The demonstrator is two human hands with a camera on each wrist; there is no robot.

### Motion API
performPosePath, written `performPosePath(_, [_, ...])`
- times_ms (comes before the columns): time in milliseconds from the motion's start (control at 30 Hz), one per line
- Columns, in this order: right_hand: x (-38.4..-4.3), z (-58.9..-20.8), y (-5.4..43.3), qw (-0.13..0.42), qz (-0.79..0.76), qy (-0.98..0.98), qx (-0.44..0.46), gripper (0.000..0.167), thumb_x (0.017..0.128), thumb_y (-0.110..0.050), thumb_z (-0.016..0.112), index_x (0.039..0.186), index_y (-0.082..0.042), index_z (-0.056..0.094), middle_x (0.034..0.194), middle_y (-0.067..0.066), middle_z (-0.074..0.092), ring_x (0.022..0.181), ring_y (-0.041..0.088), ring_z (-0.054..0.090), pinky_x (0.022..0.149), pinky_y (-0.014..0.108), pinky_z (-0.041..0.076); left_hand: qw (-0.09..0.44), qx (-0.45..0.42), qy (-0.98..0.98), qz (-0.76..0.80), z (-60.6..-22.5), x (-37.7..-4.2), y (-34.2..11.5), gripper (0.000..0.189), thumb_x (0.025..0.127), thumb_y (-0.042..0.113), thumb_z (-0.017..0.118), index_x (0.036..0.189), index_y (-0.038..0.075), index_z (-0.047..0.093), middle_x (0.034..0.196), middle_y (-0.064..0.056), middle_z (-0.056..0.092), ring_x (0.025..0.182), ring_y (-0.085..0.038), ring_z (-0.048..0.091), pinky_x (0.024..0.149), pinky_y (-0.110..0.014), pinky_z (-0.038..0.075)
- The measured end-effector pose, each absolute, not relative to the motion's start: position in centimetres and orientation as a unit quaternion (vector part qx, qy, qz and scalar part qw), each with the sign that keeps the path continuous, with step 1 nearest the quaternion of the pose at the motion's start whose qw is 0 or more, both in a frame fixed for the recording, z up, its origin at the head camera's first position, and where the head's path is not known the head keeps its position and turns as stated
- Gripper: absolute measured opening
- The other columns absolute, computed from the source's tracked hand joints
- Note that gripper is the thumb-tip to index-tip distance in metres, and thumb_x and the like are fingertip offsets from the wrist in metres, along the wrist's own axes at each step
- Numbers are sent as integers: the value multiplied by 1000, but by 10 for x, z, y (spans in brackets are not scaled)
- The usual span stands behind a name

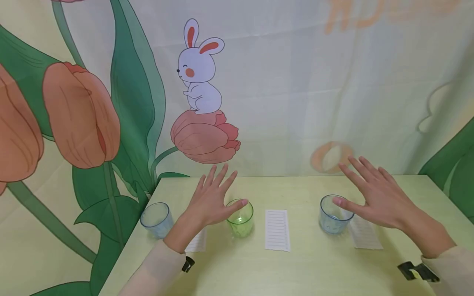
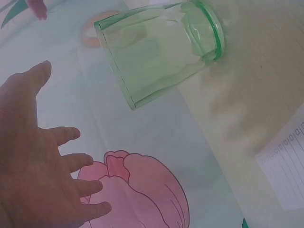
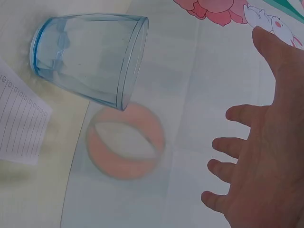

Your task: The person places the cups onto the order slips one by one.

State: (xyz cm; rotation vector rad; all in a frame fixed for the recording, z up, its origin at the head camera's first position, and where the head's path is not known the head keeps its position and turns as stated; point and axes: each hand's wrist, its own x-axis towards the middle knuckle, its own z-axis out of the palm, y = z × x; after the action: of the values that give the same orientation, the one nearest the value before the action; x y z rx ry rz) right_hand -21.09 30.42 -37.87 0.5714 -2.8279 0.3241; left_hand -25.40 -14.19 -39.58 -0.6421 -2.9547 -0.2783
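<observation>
My left hand hovers over the table with its fingers spread, holding nothing. Its thumb overlaps the rim of a green glass in the head view; the left wrist view shows that glass upright on the table and apart from the hand. My right hand is likewise spread in the air, its thumb in front of a blue glass. In the right wrist view a gap separates this hand from the blue glass. Another blue glass stands left of my left hand.
Lined paper slips lie on the pale table: a middle slip, a right slip under my right hand, and a left slip partly hidden by my left wrist. Behind the table hangs a printed cloth with tulips and a rabbit.
</observation>
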Motion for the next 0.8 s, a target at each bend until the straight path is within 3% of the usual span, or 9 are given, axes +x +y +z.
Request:
performPosePath(400, [-211, -376, 320, 132, 114, -958, 226, 93, 97, -54, 71, 170, -20, 26, 176, 13, 17, 161, 42, 13, 126, 69, 6, 71, -238, -965, -85, -392, -247, -116, 94, 96, 83, 43, 171, 29, 22, 178, 0, 7, 164, -32, 0, 130, -60, 9])
performPosePath(667, [-209, -383, 340, 148, 137, -944, 263, 87, 98, -42, 74, 170, -26, 28, 174, 12, 25, 160, 38, 18, 130, 57, 8, 113, -336, -932, -79, -395, -222, -54, 91, 98, 79, 47, 170, 27, 28, 177, -1, 16, 163, -33, 13, 128, -58, 20])
performPosePath(800, [-204, -388, 350, 149, 136, -941, 272, 82, 99, -37, 73, 169, -26, 32, 170, 15, 32, 160, 36, 21, 129, 58, 10, 129, -365, -919, -78, -407, -212, -20, 91, 97, 81, 46, 169, 28, 30, 176, 1, 20, 162, -29, 18, 128, -52, 25])
